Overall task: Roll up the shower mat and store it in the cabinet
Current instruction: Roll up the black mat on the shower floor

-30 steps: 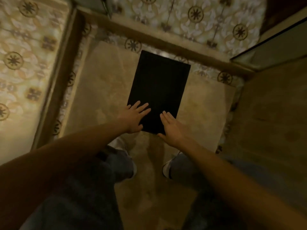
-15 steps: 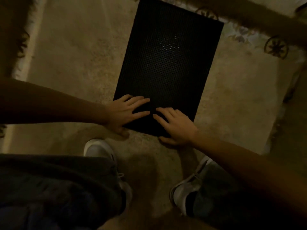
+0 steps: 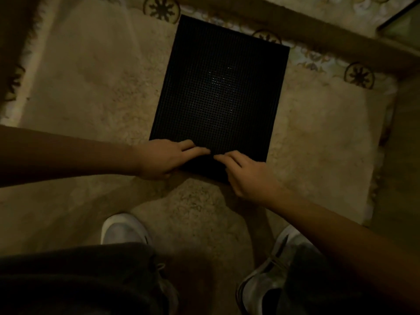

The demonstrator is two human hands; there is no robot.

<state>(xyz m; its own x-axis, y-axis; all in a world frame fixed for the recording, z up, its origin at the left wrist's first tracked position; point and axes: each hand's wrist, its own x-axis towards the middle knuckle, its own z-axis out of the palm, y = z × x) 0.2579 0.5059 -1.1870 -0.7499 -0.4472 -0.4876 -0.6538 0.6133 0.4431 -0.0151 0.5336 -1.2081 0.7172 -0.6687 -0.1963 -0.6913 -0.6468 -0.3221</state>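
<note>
The shower mat [image 3: 220,92] is a black rectangle with a fine grid texture, lying flat on a beige floor rug [image 3: 95,87]. My left hand [image 3: 166,159] curls over the mat's near left corner, fingers on top and thumb at the edge. My right hand [image 3: 247,176] grips the near right part of the same edge, fingers bent on the mat. The near edge looks slightly lifted and folded under the fingers. No cabinet is in view.
My two white shoes [image 3: 123,230] [image 3: 272,264] stand on the rug just behind the mat. Patterned tile [image 3: 359,75] borders the rug at the far side. A raised ledge [image 3: 341,39] runs along the back and a dark glass panel [image 3: 404,23] sits top right.
My head has come down closer to the mat. Both hands went from lying flat with spread fingers to curling around the mat's near edge.
</note>
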